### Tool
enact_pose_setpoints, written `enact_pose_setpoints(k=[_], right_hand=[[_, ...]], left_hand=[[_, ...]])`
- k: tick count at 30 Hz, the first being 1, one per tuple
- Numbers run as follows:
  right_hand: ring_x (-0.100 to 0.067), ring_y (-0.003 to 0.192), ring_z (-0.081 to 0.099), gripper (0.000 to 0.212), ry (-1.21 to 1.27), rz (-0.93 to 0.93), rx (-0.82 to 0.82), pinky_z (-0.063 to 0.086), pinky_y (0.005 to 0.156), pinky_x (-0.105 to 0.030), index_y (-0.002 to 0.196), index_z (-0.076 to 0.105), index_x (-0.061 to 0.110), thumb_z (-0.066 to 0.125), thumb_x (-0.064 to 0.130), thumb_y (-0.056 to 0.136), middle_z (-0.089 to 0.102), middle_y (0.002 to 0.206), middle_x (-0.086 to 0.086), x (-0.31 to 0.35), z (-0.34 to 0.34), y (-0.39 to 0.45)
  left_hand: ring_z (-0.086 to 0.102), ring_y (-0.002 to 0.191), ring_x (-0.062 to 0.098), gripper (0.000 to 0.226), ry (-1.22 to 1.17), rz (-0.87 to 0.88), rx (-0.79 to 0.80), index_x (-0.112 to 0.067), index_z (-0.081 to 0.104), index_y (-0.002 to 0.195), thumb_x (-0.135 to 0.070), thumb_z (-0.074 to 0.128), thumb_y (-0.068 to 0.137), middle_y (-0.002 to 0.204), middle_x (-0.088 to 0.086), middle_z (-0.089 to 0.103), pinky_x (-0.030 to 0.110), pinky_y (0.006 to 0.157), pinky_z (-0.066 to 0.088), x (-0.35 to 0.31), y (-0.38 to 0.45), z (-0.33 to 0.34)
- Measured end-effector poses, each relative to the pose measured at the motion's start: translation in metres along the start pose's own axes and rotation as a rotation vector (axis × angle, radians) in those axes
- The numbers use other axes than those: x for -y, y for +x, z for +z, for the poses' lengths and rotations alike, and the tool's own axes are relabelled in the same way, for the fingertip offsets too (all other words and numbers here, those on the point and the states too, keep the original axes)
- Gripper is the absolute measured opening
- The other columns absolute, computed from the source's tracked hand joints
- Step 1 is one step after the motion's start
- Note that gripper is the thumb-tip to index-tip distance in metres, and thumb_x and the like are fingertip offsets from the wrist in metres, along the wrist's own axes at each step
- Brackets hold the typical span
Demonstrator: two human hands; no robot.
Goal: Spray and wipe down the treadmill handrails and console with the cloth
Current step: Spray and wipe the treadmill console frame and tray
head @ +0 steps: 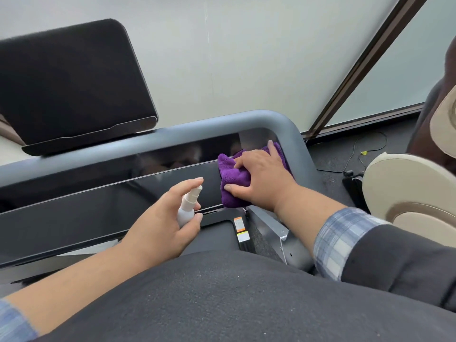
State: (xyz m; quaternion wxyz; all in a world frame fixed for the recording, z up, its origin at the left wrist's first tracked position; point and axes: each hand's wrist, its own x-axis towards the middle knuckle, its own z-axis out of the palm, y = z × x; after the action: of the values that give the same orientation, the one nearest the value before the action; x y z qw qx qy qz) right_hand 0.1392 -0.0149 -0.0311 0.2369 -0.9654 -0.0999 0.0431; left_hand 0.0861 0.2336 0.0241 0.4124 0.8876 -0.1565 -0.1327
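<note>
Bottle [188,208] upright (nozzle toward console [103,193])

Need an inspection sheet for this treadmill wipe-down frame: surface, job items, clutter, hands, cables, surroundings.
Surface: glossy black console panel, grey handrail around it.
Job's things: purple cloth on the console's right end; white spray bottle upright.
Clutter: nothing seen.
Hands: left hand grips the bottle, a fingertip by the nozzle; right hand presses the cloth flat.
Cables: thin black cable on the floor, right.
Surroundings: dark screen upper left, frosted glass wall, beige chair right.
</note>
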Motion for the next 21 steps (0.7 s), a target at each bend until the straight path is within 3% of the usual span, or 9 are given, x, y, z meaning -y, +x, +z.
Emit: enact_pose_setpoints(k=[4, 6, 8, 11, 13, 17, 21], right_hand=[[-0.009, 0.135, 0.037, 0.054, -0.071, 0.065, -0.056, -0.013, 0.118, -0.059, 0.103, 0.061, 0.037, 0.048, 0.078, 0.072, 0.060, 0.116, 0.019, 0.011, 0.005, -0.006], [-0.016, 0.144, 0.028, 0.053, -0.097, 0.051, -0.085, -0.011, 0.118, -0.058, 0.111, 0.063, 0.037, 0.053, 0.075, 0.075, 0.056, 0.133, 0.013, 0.012, 0.005, -0.010], [-0.025, 0.150, 0.014, 0.057, -0.096, 0.056, -0.131, -0.008, 0.121, -0.054, 0.123, 0.060, 0.036, 0.054, 0.072, 0.079, 0.037, 0.155, 0.000, 0.017, 0.010, -0.018], [-0.027, 0.153, -0.011, 0.084, -0.054, 0.187, -0.053, -0.009, 0.123, -0.044, 0.151, 0.029, 0.031, 0.053, 0.073, 0.083, 0.002, 0.166, -0.008, 0.022, 0.019, -0.030], [-0.028, 0.151, -0.019, 0.100, -0.076, 0.277, -0.007, -0.009, 0.123, -0.043, 0.157, 0.010, 0.026, 0.047, 0.079, 0.082, -0.009, 0.166, -0.009, 0.022, 0.020, -0.032], [-0.034, 0.152, -0.011, 0.100, -0.140, 0.254, 0.063, -0.003, 0.124, -0.047, 0.155, 0.018, 0.026, 0.039, 0.086, 0.077, 0.005, 0.166, -0.009, 0.019, 0.019, -0.022], [-0.031, 0.152, -0.002, 0.092, -0.108, 0.166, 0.074, 0.002, 0.124, -0.045, 0.147, 0.034, 0.027, 0.047, 0.083, 0.075, 0.023, 0.159, -0.005, 0.015, 0.011, -0.006]], left_hand=[[0.058, 0.064, 0.001, 0.081, -0.006, 0.008, -0.013, -0.074, 0.033, 0.119, -0.012, 0.070, 0.085, 0.097, -0.015, 0.062, 0.021, 0.067, 0.049, -0.002, -0.001, -0.004], [0.058, 0.063, 0.007, 0.082, -0.008, 0.004, -0.024, -0.075, 0.032, 0.119, -0.011, 0.071, 0.084, 0.095, -0.016, 0.061, 0.019, 0.065, 0.049, -0.002, -0.001, -0.006], [0.058, 0.064, 0.010, 0.081, -0.008, -0.005, -0.026, -0.073, 0.032, 0.120, -0.011, 0.070, 0.084, 0.098, -0.020, 0.059, 0.021, 0.066, 0.050, -0.001, -0.002, -0.005], [0.058, 0.065, 0.010, 0.080, -0.015, -0.005, -0.037, -0.071, 0.033, 0.122, -0.011, 0.070, 0.085, 0.099, -0.020, 0.058, 0.025, 0.067, 0.049, -0.001, -0.003, -0.003], [0.057, 0.063, 0.008, 0.079, -0.024, -0.001, -0.043, -0.070, 0.033, 0.122, -0.011, 0.070, 0.085, 0.098, -0.020, 0.059, 0.025, 0.067, 0.049, 0.000, -0.003, -0.002], [0.058, 0.062, 0.008, 0.081, -0.018, 0.014, -0.047, -0.071, 0.033, 0.122, -0.010, 0.070, 0.084, 0.096, -0.016, 0.060, 0.023, 0.067, 0.050, 0.001, -0.005, -0.001], [0.059, 0.065, 0.008, 0.084, -0.003, 0.028, -0.070, -0.072, 0.031, 0.122, -0.008, 0.070, 0.084, 0.096, -0.012, 0.061, 0.012, 0.065, 0.046, 0.002, -0.008, -0.002]])
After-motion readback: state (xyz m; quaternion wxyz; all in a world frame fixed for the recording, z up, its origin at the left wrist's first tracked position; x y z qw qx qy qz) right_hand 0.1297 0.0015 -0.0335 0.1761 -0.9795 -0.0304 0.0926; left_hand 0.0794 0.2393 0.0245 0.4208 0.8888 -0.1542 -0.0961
